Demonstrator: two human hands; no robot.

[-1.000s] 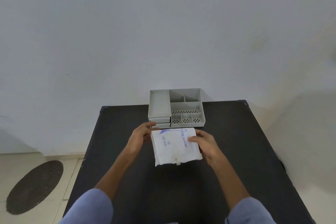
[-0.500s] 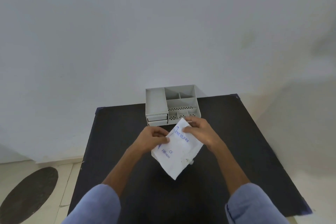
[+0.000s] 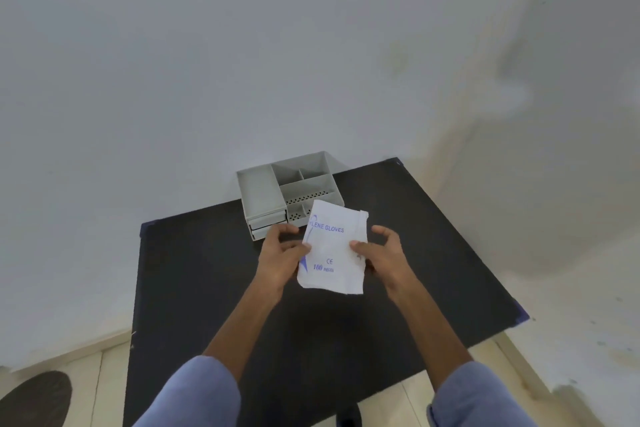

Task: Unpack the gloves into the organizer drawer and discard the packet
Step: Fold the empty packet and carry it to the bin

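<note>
A white glove packet (image 3: 333,250) with blue print is held upright above the black table (image 3: 194,288). My left hand (image 3: 281,255) pinches its left edge and my right hand (image 3: 382,253) pinches its right edge with the thumb in front. Behind the packet stands the grey organizer (image 3: 263,194), with open compartments on top and two shut drawers (image 3: 268,227) at its front left. The packet hides the organizer's front right part. No gloves are visible outside the packet.
The organizer sits at the table's far edge against a white wall (image 3: 311,45). Tiled floor (image 3: 69,374) shows to the left and right of the table, with a dark oval mat (image 3: 34,399) at bottom left.
The packet went from lying flat on the table to lifted and turned upright between both hands. The head view shifted, so the table now looks rotated.
</note>
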